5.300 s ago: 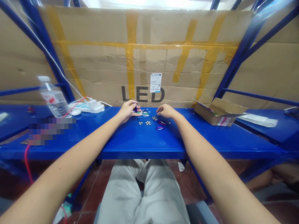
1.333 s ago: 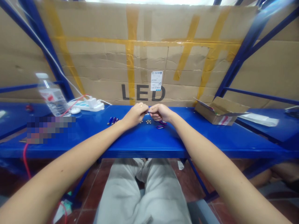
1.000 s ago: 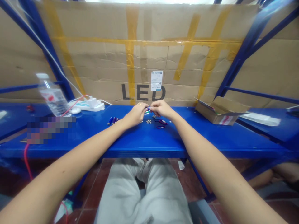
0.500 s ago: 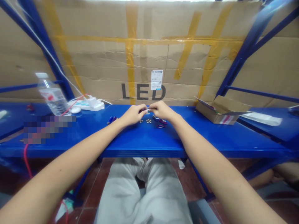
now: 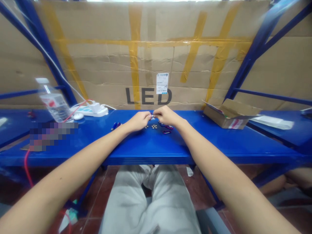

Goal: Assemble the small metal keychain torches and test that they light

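Note:
Over the blue table [image 5: 151, 148], my left hand [image 5: 140, 121] and my right hand [image 5: 166, 115] meet fingertip to fingertip. Both are closed in a pinch on a small silvery piece [image 5: 152, 116], mostly covered by the fingers, so its kind is unclear. Just below them lies a cluster of small round metal parts [image 5: 154, 126]. Purple-red carabiners [image 5: 167, 132] rest near my right wrist. Beside my left forearm are a few small blue and purple cylinders [image 5: 114, 125], partly hidden.
An open cardboard box [image 5: 230, 117] stands at the right. On the left are a water bottle [image 5: 55, 104], a white power strip [image 5: 95, 111] with cables, and a blurred-out patch. A large cardboard sheet [image 5: 109, 74] rises behind the table, between blue metal posts.
My left fingers have closed in more around the small silvery piece, and less of it shows. The view has shifted slightly; the parts on the table lie as before.

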A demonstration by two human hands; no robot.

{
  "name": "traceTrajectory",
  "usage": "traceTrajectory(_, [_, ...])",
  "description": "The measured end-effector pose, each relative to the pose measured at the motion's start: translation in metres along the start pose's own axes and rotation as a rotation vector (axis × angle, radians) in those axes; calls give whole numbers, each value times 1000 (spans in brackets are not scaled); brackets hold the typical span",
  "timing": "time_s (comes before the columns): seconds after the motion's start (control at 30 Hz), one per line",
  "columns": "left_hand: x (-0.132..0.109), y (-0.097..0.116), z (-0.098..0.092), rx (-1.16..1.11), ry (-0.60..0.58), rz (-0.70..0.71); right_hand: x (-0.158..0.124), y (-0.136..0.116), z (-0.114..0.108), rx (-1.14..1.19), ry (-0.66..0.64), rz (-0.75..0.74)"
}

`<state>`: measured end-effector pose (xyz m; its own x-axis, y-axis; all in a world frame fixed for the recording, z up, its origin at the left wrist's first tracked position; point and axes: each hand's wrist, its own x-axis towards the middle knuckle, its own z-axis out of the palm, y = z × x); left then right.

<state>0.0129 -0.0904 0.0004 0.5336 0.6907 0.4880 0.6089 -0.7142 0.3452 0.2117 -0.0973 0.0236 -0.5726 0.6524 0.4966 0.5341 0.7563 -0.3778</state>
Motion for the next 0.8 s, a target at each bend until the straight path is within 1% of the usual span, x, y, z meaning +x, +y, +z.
traceTrajectory(0.13, [-3, -1, 2, 146, 3, 114, 1, 2, 2, 28, -16, 3])
traceTrajectory(0.2, [-5, 0, 2, 205, 23, 169, 2, 4, 3, 90, -23, 42])
traceTrajectory(0.27, [-7, 2, 2, 253, 52, 210, 2, 4, 3, 223, -45, 130])
traceTrajectory(0.4, [-9, 7, 3, 332, 111, 276, 1, 1, 1, 584, -105, 385])
traceTrajectory(0.53, [-8, 8, 6, 394, 154, 334, 1, 0, -3, 874, -194, 555])
traceTrajectory(0.63, [-8, 8, 7, 429, 173, 371, 2, 1, -5, 1008, -248, 648])
traceTrajectory(0.8, [-8, 12, 5, 488, 171, 396, 4, 0, -7, 1118, -254, 720])
